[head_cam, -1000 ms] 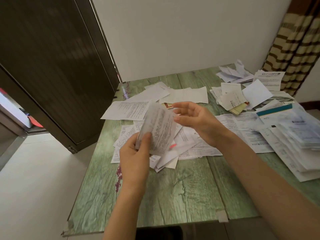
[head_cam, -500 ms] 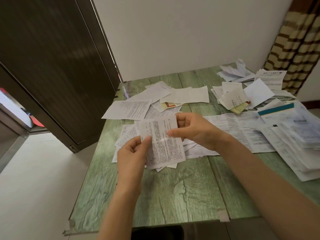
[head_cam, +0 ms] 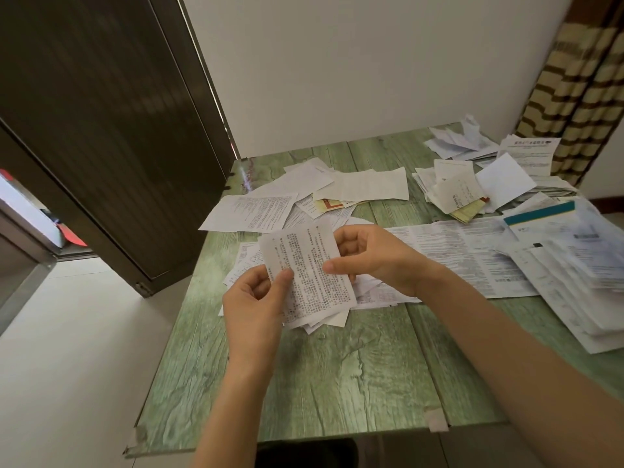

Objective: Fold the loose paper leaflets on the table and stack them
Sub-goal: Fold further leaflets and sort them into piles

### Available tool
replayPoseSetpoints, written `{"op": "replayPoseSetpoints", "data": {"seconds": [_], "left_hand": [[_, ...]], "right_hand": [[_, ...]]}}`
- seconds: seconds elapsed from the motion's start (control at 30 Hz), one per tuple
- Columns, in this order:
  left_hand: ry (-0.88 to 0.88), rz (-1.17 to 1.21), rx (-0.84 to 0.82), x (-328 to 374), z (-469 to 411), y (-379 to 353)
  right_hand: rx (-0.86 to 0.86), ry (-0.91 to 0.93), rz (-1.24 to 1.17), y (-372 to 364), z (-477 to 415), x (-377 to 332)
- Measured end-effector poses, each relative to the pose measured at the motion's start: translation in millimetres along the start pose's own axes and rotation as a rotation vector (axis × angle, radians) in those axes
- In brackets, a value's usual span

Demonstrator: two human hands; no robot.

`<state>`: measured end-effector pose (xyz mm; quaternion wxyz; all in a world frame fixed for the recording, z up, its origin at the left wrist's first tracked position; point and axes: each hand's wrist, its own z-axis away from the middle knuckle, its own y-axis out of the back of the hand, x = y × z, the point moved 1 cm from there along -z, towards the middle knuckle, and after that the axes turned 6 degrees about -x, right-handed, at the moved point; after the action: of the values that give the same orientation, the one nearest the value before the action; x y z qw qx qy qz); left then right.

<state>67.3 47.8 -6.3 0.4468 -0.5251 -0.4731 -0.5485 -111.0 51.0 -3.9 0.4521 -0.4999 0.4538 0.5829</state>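
Observation:
I hold a small printed leaflet (head_cam: 305, 268) above the green wooden table (head_cam: 337, 376). My left hand (head_cam: 253, 305) pinches its lower left edge with the thumb on top. My right hand (head_cam: 374, 258) pinches its right edge between thumb and fingers. The leaflet faces me, slightly tilted. Beneath it lies a loose heap of white leaflets (head_cam: 368, 292). More unfolded sheets (head_cam: 256, 212) are scattered further back in the middle.
A long unfolded printed sheet (head_cam: 466, 251) and a thick pile of papers (head_cam: 580, 271) cover the table's right side. Folded leaflets (head_cam: 452, 190) sit at the back right. A dark door (head_cam: 101, 130) stands at the left, a striped curtain (head_cam: 580, 86) at the right.
My right hand has come onto the leaflet's right edge and now pinches it. The leaflet has turned to face me flat, held in both hands.

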Motion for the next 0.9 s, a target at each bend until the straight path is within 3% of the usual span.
{"op": "replayPoseSetpoints", "data": {"seconds": [0.53, 0.9], "left_hand": [[0.092, 0.064, 0.029, -3.1, -4.7, 0.2], [0.144, 0.124, -0.003, 1.5, 0.0, 1.7]], "right_hand": [[0.043, 0.016, 0.048, -2.0, -1.7, 0.3], [0.005, -0.084, 0.082, -6.4, 0.4, 0.2]]}}
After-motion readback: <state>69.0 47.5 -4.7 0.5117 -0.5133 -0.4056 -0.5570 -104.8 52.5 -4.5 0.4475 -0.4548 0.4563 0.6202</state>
